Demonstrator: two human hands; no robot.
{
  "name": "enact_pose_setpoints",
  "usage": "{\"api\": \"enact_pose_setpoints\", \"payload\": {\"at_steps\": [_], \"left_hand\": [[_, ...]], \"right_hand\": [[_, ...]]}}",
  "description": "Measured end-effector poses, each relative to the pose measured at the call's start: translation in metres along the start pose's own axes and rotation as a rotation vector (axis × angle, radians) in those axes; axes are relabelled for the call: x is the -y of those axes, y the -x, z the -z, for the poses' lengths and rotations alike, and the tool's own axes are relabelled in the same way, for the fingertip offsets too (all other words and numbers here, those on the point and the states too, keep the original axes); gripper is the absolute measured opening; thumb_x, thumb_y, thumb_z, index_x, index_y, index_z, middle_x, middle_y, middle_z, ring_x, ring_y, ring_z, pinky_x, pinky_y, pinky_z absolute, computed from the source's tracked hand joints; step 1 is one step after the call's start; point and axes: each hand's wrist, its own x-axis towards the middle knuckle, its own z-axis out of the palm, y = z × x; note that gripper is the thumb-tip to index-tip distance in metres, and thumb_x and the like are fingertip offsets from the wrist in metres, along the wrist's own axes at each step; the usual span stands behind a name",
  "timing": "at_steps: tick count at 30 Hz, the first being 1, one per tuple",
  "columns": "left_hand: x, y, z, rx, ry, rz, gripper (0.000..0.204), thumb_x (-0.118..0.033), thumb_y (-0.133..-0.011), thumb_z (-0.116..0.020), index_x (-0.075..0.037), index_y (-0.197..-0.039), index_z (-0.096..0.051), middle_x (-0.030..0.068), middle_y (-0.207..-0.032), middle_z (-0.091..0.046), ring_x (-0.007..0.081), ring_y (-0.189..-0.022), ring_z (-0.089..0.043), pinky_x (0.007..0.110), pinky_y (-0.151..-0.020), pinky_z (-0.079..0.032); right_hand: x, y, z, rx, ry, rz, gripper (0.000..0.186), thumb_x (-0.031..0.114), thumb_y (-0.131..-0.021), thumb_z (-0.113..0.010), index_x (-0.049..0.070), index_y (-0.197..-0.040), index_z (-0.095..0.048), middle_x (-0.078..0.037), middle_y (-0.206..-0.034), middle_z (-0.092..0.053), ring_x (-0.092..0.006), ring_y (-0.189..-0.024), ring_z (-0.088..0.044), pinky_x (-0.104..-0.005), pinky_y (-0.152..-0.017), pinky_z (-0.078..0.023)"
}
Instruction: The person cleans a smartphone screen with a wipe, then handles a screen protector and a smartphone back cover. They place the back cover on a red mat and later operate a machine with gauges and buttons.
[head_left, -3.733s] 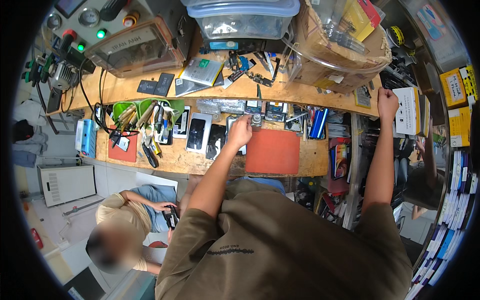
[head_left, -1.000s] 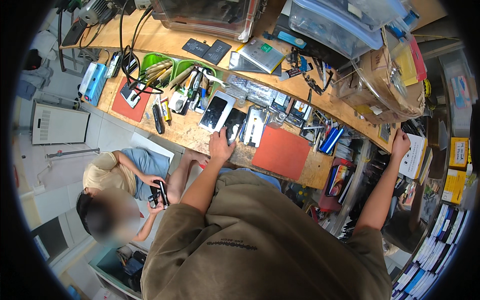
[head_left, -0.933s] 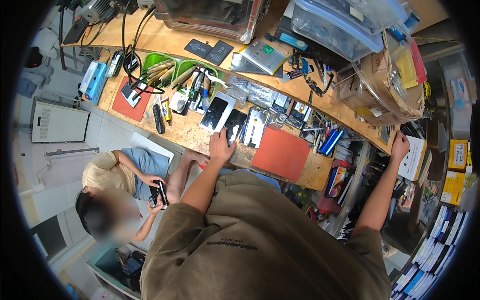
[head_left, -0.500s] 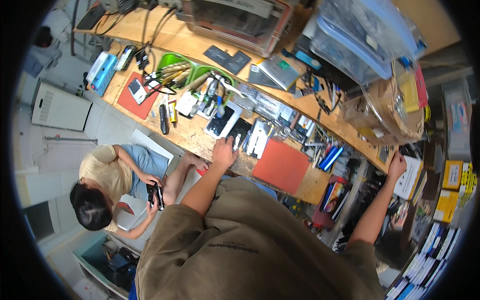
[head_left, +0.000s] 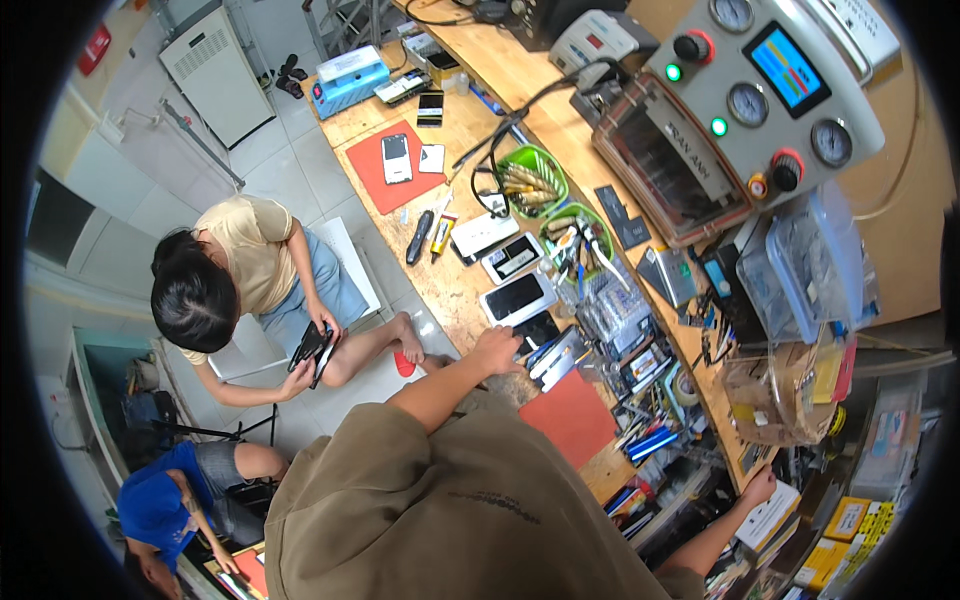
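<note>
My left hand [head_left: 497, 350] rests on the front part of the wooden bench [head_left: 455, 310], fingers loosely extended beside a black phone [head_left: 537, 331]. Whether the fingertips touch that phone is hard to make out. A white-framed phone or small tablet [head_left: 518, 298] lies just beyond it, and a silver phone-like part [head_left: 558, 360] to its right. Far to the right, my right hand [head_left: 760, 485] is closed over the end of the raised wooden shelf [head_left: 722, 430], above a white box [head_left: 768, 515].
Green baskets of tools [head_left: 580, 240] stand mid-bench. Orange-red mats [head_left: 570, 418] lie at both ends. A grey machine with gauges [head_left: 750, 100] stands at the back. At left, a seated person [head_left: 250, 260] holds a dark device; another person in blue [head_left: 165, 500] sits lower left.
The view has swung, bringing the gauge machine and the person in blue into sight. My left hand stays by the black phone, my right hand at the shelf end.
</note>
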Motion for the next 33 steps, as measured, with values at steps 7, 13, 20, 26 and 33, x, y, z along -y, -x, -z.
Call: {"api": "enact_pose_setpoints", "payload": {"at_steps": [7,13,20,26,33], "left_hand": [[0.192,-0.023,0.055,-0.815,1.125,0.650,0.026,-0.019,-0.103,-0.055,-0.006,-0.097,-0.076,0.0092,-0.082,-0.074,0.0194,-0.072,-0.069,0.034,-0.065,-0.055],[0.388,0.006,0.131,-1.165,1.579,0.923,0.035,-0.037,-0.104,-0.054,-0.005,-0.102,-0.068,0.0059,-0.083,-0.068,0.0131,-0.065,-0.060,0.030,-0.053,-0.045],[0.326,-0.093,0.239,-0.809,1.452,0.617,0.050,-0.035,-0.094,-0.071,-0.006,-0.134,-0.069,0.0088,-0.132,-0.070,0.0211,-0.126,-0.060,0.039,-0.111,-0.043],[0.183,-0.168,0.323,-0.637,1.258,0.180,0.034,-0.031,-0.101,-0.069,-0.005,-0.123,-0.074,0.0086,-0.125,-0.075,0.0204,-0.120,-0.068,0.034,-0.101,-0.050],[0.176,-0.133,0.264,-0.650,1.303,0.146,0.036,-0.032,-0.105,-0.065,0.002,-0.097,-0.075,0.0074,-0.090,-0.075,0.0118,-0.080,-0.068,0.030,-0.078,-0.056]], "right_hand": [[0.003,0.000,-0.003,-0.019,0.010,-0.054,0.043,0.037,-0.094,-0.064,-0.003,-0.077,-0.065,-0.017,-0.075,-0.068,-0.0354,-0.071,-0.059,-0.0510,-0.074,-0.046],[0.020,0.007,0.000,0.003,0.112,-0.059,0.042,0.036,-0.094,-0.061,-0.005,-0.088,-0.069,-0.023,-0.086,-0.072,-0.0416,-0.081,-0.065,-0.0521,-0.079,-0.049],[0.039,0.019,0.008,0.058,0.175,-0.081,0.053,0.039,-0.095,-0.057,-0.010,-0.108,-0.073,-0.033,-0.105,-0.073,-0.0496,-0.103,-0.069,-0.0525,-0.092,-0.051],[0.037,0.016,0.006,0.132,0.265,-0.038,0.061,0.043,-0.097,-0.048,-0.012,-0.113,-0.071,-0.036,-0.113,-0.071,-0.0526,-0.111,-0.065,-0.0547,-0.100,-0.048],[0.039,0.023,0.007,0.090,0.218,-0.058,0.059,0.042,-0.095,-0.050,-0.011,-0.110,-0.071,-0.036,-0.109,-0.071,-0.0542,-0.108,-0.065,-0.0563,-0.097,-0.049]]}}
